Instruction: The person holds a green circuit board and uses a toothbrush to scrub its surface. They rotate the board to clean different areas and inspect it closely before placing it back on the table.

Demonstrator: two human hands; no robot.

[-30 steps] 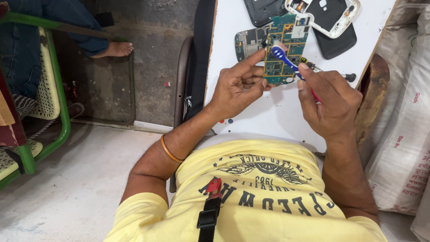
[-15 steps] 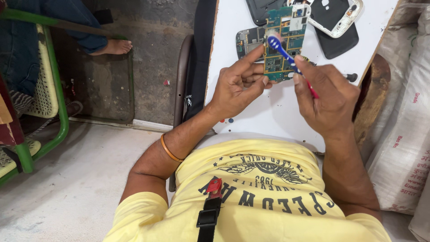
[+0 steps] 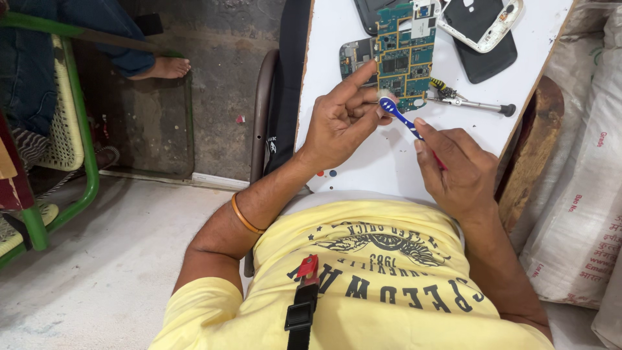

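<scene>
Here my left hand point(image 3: 340, 126) pins the green circuit board point(image 3: 400, 61) near the counter's point(image 3: 363, 162) far edge; right-hand fingers point(image 3: 431, 133) grip the blue toothbrush point(image 3: 402, 118). Light, short strokes suit best.

the toothbrush point(image 3: 403, 120) head has slid from the circuit board's point(image 3: 400, 61) middle to its near edge, by the left hand point(image 3: 340, 123) fingertips.

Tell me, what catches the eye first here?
The green circuit board on the white table, steadied by the left hand. The right hand holds a blue toothbrush to its lower edge. Phone shells and a screwdriver lie just beyond.
</scene>
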